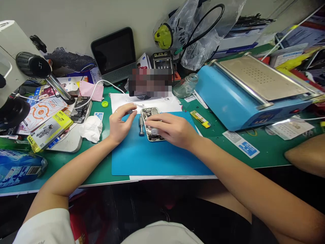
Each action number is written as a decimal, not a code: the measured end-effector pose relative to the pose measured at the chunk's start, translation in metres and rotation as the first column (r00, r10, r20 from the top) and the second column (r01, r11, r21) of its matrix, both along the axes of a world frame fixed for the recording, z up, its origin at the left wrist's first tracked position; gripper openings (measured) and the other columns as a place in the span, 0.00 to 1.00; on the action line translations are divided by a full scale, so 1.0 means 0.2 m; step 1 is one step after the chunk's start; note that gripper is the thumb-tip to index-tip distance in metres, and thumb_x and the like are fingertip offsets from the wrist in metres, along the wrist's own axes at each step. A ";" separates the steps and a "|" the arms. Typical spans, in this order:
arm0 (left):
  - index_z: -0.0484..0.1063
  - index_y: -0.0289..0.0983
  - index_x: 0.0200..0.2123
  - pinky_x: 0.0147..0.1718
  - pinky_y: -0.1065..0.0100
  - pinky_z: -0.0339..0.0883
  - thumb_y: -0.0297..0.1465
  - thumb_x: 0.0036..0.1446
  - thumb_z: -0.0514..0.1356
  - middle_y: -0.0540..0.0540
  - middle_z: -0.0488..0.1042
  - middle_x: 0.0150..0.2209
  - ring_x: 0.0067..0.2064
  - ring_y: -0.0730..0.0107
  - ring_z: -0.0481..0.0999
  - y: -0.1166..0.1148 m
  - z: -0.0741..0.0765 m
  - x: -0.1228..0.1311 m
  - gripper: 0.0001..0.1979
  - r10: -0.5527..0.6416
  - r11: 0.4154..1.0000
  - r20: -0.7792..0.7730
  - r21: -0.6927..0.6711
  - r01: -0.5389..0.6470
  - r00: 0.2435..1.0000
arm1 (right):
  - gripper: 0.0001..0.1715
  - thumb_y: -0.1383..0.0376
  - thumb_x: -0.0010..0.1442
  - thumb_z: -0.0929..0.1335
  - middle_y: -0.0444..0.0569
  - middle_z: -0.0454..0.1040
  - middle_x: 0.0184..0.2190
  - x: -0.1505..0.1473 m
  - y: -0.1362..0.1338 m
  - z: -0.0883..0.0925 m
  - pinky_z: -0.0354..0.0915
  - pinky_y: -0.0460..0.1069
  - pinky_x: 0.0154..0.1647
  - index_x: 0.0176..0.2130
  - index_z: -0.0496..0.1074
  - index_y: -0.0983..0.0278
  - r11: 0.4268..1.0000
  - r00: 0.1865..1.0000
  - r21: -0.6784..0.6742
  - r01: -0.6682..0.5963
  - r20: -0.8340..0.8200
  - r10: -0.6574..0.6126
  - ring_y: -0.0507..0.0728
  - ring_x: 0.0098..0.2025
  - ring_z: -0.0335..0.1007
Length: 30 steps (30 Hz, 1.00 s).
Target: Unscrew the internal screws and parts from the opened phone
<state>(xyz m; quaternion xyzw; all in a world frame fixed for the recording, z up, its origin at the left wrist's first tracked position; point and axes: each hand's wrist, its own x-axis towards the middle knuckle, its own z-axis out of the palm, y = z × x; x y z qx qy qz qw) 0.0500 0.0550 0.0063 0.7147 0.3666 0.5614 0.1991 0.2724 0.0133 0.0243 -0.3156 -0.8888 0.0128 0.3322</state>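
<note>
An opened smartphone (151,110) with its inner parts bare lies on the blue mat (162,159). Over its lower half is my right hand (175,130), fingers bent together; a small pale piece (154,131) shows beneath them, too unclear to name. My left hand (121,123) is at the mat's left edge, thumb and forefinger pinched around a small dark rounded piece (130,111). Between my hands, close along the phone's left side, lies a grey metal screwdriver (141,125). The fingers of my right hand hide part of the phone's inside.
At right stands a blue heating-plate machine (218,98); a glass jar (186,85) is beside it. Left are a microscope stand (33,64), crumpled tissue (91,129), yellow battery box (50,131) and another opened phone (81,109). A white cable (111,83) crosses behind. Another person's limb (307,156) is at right.
</note>
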 end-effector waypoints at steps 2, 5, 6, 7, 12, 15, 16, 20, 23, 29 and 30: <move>0.78 0.38 0.44 0.44 0.70 0.78 0.31 0.64 0.62 0.46 0.81 0.44 0.44 0.70 0.81 0.01 0.00 0.00 0.07 0.032 0.999 0.022 -0.034 -0.031 0.999 | 0.18 0.71 0.69 0.62 0.50 0.78 0.50 -0.11 0.07 0.03 0.71 0.53 0.46 0.52 0.74 0.58 1.000 0.980 0.020 -0.018 0.201 0.013 0.59 0.48 0.75; 0.77 0.37 0.44 0.45 0.70 0.77 0.31 0.64 0.60 0.46 0.81 0.42 0.43 0.71 0.80 0.03 -0.02 -0.01 0.08 0.064 0.995 0.037 -0.080 -0.061 0.997 | 0.16 0.72 0.65 0.65 0.52 0.78 0.45 -0.24 0.18 0.02 0.68 0.51 0.38 0.49 0.75 0.60 0.999 0.891 0.015 -0.041 0.454 0.030 0.60 0.44 0.73; 0.77 0.37 0.44 0.46 0.70 0.77 0.31 0.64 0.60 0.47 0.81 0.42 0.43 0.71 0.81 0.03 -0.02 -0.01 0.08 0.066 0.994 0.040 -0.092 -0.062 0.997 | 0.15 0.72 0.65 0.65 0.52 0.78 0.45 -0.27 0.21 0.02 0.66 0.51 0.36 0.49 0.75 0.61 0.999 0.864 0.012 -0.042 0.502 0.030 0.60 0.44 0.73; 0.77 0.36 0.44 0.46 0.69 0.78 0.30 0.64 0.59 0.47 0.81 0.43 0.44 0.71 0.81 0.03 -0.03 0.00 0.08 0.064 0.993 0.043 -0.102 -0.059 0.997 | 0.14 0.71 0.64 0.66 0.52 0.78 0.44 -0.28 0.23 0.01 0.65 0.50 0.34 0.49 0.75 0.61 0.999 0.850 0.006 -0.045 0.526 0.035 0.59 0.43 0.73; 0.77 0.36 0.45 0.47 0.70 0.78 0.27 0.63 0.59 0.46 0.81 0.43 0.44 0.70 0.81 0.02 -0.04 0.00 0.09 0.034 0.993 0.046 -0.118 -0.028 0.998 | 0.09 0.66 0.67 0.66 0.53 0.77 0.46 -0.23 0.24 0.01 0.68 0.52 0.39 0.46 0.74 0.63 0.997 0.897 -0.051 -0.062 0.436 0.078 0.60 0.46 0.74; 0.78 0.36 0.44 0.46 0.70 0.77 0.26 0.61 0.59 0.47 0.82 0.42 0.44 0.71 0.81 0.01 -0.03 0.00 0.09 0.002 0.994 0.024 -0.109 0.000 1.000 | 0.11 0.61 0.69 0.66 0.53 0.77 0.45 -0.16 0.18 0.04 0.69 0.54 0.43 0.44 0.75 0.64 0.997 0.915 -0.049 -0.062 0.395 0.076 0.61 0.46 0.73; 0.78 0.37 0.44 0.46 0.70 0.77 0.26 0.61 0.59 0.47 0.82 0.42 0.44 0.71 0.81 0.01 -0.02 0.00 0.09 -0.010 0.994 0.013 -0.105 0.011 1.000 | 0.12 0.60 0.68 0.66 0.53 0.77 0.43 -0.15 0.15 0.05 0.70 0.55 0.43 0.44 0.75 0.65 0.997 0.909 -0.051 -0.062 0.409 0.078 0.61 0.45 0.72; 0.78 0.37 0.44 0.47 0.69 0.76 0.25 0.61 0.60 0.47 0.82 0.44 0.43 0.71 0.81 0.00 -0.02 0.00 0.10 -0.048 0.995 -0.034 -0.084 0.045 0.998 | 0.06 0.66 0.66 0.68 0.52 0.77 0.39 -0.16 0.09 0.02 0.70 0.55 0.42 0.38 0.77 0.64 0.996 0.864 -0.006 -0.093 0.496 0.084 0.61 0.43 0.70; 0.78 0.38 0.43 0.48 0.68 0.76 0.25 0.60 0.60 0.48 0.82 0.46 0.44 0.70 0.81 0.00 -0.02 0.00 0.10 -0.069 0.995 -0.076 -0.073 0.063 0.995 | 0.10 0.69 0.67 0.66 0.51 0.78 0.37 -0.19 0.10 -0.02 0.70 0.55 0.42 0.34 0.76 0.64 0.990 0.862 0.029 -0.140 0.496 0.107 0.60 0.44 0.70; 0.77 0.38 0.44 0.47 0.69 0.75 0.25 0.61 0.58 0.47 0.81 0.45 0.44 0.70 0.81 0.00 -0.02 0.00 0.11 -0.048 0.996 -0.133 -0.079 0.037 0.990 | 0.11 0.65 0.70 0.64 0.51 0.79 0.39 -0.20 0.05 0.00 0.72 0.56 0.48 0.40 0.75 0.64 0.981 0.970 -0.104 -0.164 0.164 0.179 0.58 0.44 0.73; 0.77 0.37 0.44 0.47 0.69 0.75 0.25 0.61 0.58 0.47 0.81 0.45 0.44 0.71 0.81 0.00 -0.01 0.00 0.11 -0.041 0.996 -0.144 -0.083 0.029 0.989 | 0.10 0.65 0.70 0.64 0.50 0.79 0.40 -0.19 0.03 0.02 0.72 0.55 0.48 0.41 0.74 0.64 0.972 0.981 -0.167 -0.164 0.071 0.178 0.57 0.45 0.74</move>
